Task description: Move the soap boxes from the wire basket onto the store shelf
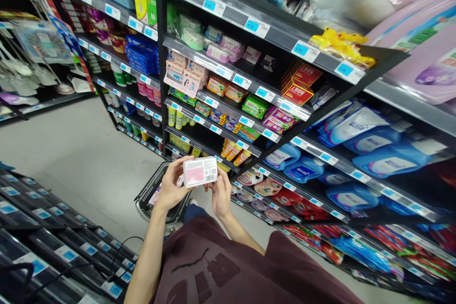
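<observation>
A small white and pink box (pixel 195 177), printed with text and a square code, is held up in front of my body. My left hand (pixel 172 184) grips its left end, thumb and fingers round the edge. At its right end, my right hand (pixel 221 193) has fingertips against the lower corner; part of those fingers is hidden behind the box. Below my left hand a black shopping basket (pixel 144 198) holds a colourful package (pixel 155 195), partly covered by my hand and wrist.
Shelves of boxed soaps (pixel 215 86) stand ahead. Blue detergent bottles (pixel 381 157) fill shelves on the right. A low rack with price tags (pixel 42 228) and a dark cable lies at left. Grey floor (pixel 71 147) runs between, and hanging utensils (pixel 21 71) are at far left.
</observation>
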A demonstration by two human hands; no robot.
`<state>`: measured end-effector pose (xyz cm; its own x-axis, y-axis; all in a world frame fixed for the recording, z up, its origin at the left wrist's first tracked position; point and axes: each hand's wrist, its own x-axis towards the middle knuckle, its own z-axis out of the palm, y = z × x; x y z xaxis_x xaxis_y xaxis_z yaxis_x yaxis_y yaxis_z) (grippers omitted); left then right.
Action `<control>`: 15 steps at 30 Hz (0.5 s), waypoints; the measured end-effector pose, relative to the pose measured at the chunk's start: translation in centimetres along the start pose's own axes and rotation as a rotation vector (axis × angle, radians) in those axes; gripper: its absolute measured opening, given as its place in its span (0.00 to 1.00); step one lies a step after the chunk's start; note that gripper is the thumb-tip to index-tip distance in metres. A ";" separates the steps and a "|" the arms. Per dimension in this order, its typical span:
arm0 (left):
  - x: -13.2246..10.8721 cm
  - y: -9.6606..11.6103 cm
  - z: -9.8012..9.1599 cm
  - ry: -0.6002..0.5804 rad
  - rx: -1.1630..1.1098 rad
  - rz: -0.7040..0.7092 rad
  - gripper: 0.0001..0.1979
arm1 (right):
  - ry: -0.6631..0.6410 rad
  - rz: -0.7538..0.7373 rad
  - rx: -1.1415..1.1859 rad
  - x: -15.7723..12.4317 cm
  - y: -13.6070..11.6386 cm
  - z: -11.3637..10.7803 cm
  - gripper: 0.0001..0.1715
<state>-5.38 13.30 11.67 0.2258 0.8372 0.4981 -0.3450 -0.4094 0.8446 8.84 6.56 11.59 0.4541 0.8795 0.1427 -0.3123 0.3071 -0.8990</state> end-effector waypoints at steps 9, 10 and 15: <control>0.0 -0.1 -0.1 0.047 0.082 0.009 0.37 | -0.113 -0.099 -0.155 -0.1 0.3 -0.2 0.37; 0.0 0.0 0.0 0.055 0.097 0.012 0.37 | -0.118 -0.096 -0.144 -0.2 0.3 -0.1 0.41; 0.1 0.4 0.1 0.114 0.241 0.064 0.33 | -0.198 -0.083 -0.122 -0.5 0.4 0.2 0.59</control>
<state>-5.39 13.16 12.03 0.1018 0.8369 0.5379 -0.1258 -0.5255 0.8414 8.35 6.35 11.21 0.2973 0.9110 0.2856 -0.1725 0.3455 -0.9224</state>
